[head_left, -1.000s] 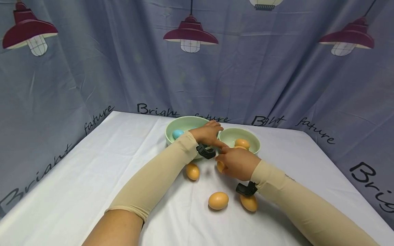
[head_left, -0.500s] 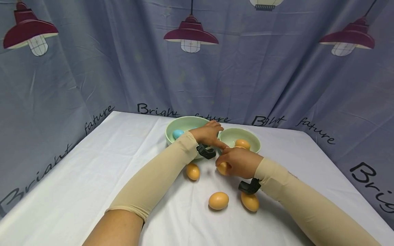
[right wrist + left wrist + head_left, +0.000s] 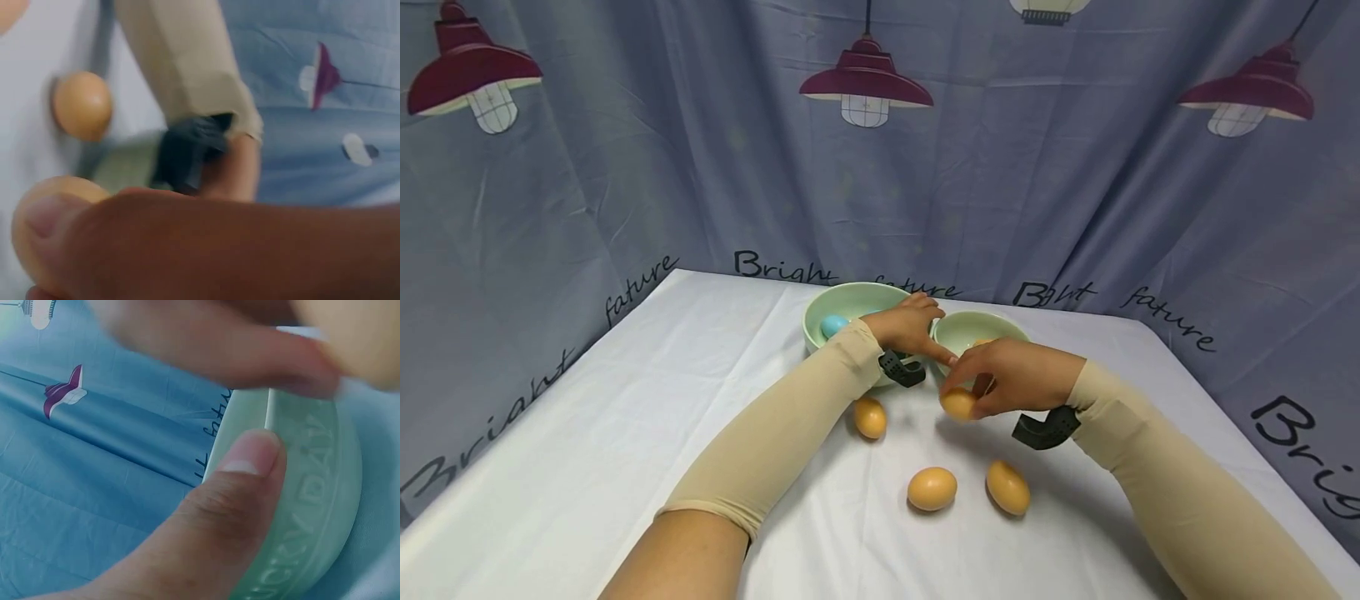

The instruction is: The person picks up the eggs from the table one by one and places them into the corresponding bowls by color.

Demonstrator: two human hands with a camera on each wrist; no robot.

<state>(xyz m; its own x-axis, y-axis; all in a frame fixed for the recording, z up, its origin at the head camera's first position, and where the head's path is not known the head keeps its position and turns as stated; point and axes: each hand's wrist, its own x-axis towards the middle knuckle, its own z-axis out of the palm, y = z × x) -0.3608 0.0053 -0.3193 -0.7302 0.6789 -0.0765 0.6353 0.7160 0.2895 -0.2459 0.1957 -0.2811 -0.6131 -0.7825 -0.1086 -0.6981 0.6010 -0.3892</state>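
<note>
My right hand (image 3: 1026,371) pinches an orange-brown egg (image 3: 958,404) between thumb and fingertips, just in front of the small green bowl (image 3: 961,327). In the right wrist view the thumb lies across that egg (image 3: 28,240). My left hand (image 3: 906,329) reaches between the two bowls and holds the small bowl's left rim. Its thumb (image 3: 219,506) laps over the rim in the left wrist view, above raised lettering on the bowl (image 3: 315,469). Part of an egg (image 3: 981,342) shows inside the small bowl; my right hand hides the rest.
A larger green bowl (image 3: 859,298) stands at left with a blue egg (image 3: 833,326) inside, partly behind my left hand. Loose on the white cloth lie three eggs: one left (image 3: 870,418), one front middle (image 3: 932,489) and one front right (image 3: 1008,488). A printed curtain (image 3: 880,192) hangs behind.
My right hand has taken hold of the egg by the small bowl and shifted right with it, its wrist rising off the front right egg. The left hand stays in place.
</note>
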